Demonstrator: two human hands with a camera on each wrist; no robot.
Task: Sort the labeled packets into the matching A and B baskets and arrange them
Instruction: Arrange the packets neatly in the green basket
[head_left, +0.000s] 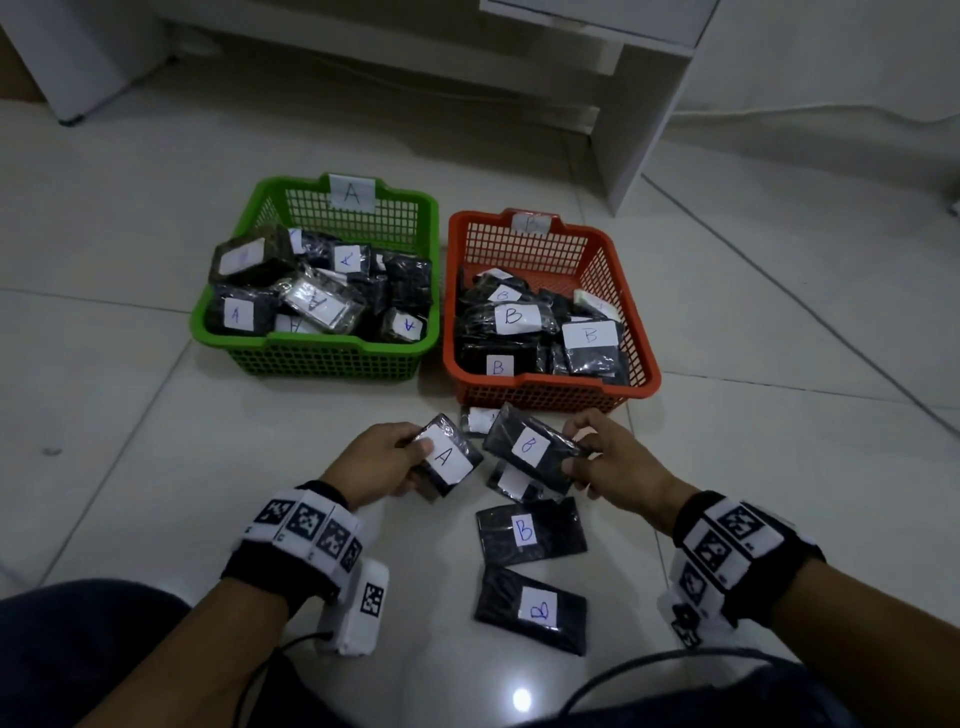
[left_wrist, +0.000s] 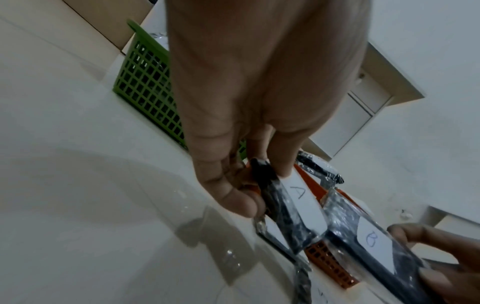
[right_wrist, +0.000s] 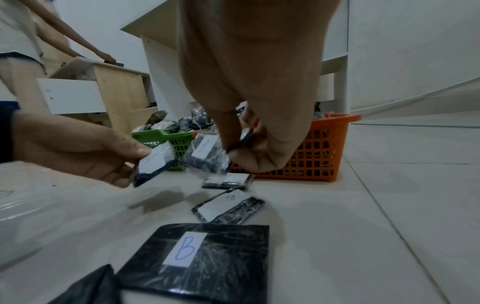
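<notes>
My left hand (head_left: 387, 460) grips a black packet labelled A (head_left: 447, 457) (left_wrist: 293, 207) just above the floor. Beside it my right hand (head_left: 608, 457) pinches a black packet labelled B (head_left: 530, 449) (right_wrist: 207, 154) by its end. A green basket marked A (head_left: 317, 358) sits ahead on the left, full of A packets. An orange basket marked B (head_left: 550, 389) stands to its right with several B packets. More packets lie on the floor: one under the held B packet (head_left: 511, 483), a B packet (head_left: 530, 532) and another B packet (head_left: 535, 610) nearer me.
A small packet (head_left: 478, 418) lies against the orange basket's front wall. White furniture (head_left: 639, 119) stands behind the baskets. In the right wrist view another person (right_wrist: 31, 51) stands at a wooden drawer unit (right_wrist: 116, 92) at the far left. Bare white tile floor lies on both sides.
</notes>
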